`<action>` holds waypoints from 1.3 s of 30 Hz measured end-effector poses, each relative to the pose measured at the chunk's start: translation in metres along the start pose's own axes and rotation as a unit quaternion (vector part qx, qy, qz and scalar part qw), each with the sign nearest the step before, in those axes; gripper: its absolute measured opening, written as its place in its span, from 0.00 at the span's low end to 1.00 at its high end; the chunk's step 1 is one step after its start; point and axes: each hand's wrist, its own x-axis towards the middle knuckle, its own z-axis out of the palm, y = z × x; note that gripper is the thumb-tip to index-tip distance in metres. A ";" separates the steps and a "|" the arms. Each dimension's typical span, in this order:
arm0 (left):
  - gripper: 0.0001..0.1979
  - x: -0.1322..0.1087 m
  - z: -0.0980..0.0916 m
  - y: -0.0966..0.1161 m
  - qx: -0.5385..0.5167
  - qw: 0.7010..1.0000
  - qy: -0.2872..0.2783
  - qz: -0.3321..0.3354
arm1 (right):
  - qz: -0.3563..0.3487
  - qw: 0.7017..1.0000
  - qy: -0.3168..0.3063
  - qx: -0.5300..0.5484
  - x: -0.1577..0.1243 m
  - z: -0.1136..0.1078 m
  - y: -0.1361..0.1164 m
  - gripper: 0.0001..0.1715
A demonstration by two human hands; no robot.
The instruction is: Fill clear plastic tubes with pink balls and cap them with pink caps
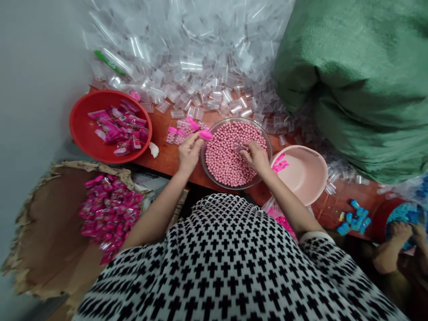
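Observation:
My left hand (189,155) pinches a bright pink plastic cap (205,134) over the left rim of a metal bowl (214,180). Small round pink balls (230,156) fill the bowl. Over its right half, my right hand (256,157) has its fingers closed on a small clear plastic tube (238,146), which dips down at the balls; what is inside the tube is hard to make out. Left of the bowl, several clear tubes filled with pink balls (180,129) lie on the table, pink caps on their ends.
Clear empty tubes (192,65) are heaped behind the bowl. A red basin (78,133) of pink packets stands left, above a torn carton (50,232) with more. To the right are a pale pink basin (307,174), a green sack (354,89) and another person's hands (401,232) among blue pieces.

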 end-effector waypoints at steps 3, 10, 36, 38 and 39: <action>0.19 0.030 -0.019 -0.033 0.128 0.989 0.064 -0.031 | -0.002 0.972 -0.058 -0.228 0.013 0.001 0.004 0.16; 0.18 0.001 0.004 -0.007 0.149 0.984 -0.037 0.091 | 0.005 0.983 -0.060 -0.173 0.021 0.012 0.009 0.12; 0.13 -0.036 0.062 0.016 0.248 0.955 -0.163 0.011 | -0.057 0.938 -0.182 -0.290 -0.010 0.002 0.028 0.14; 0.13 -0.033 0.066 0.015 0.268 0.945 -0.190 0.000 | -0.030 0.952 -0.177 -0.247 -0.007 0.021 0.028 0.14; 0.13 -0.032 0.068 0.016 0.264 0.943 -0.200 -0.001 | -0.010 0.962 -0.165 -0.218 -0.006 0.029 0.029 0.13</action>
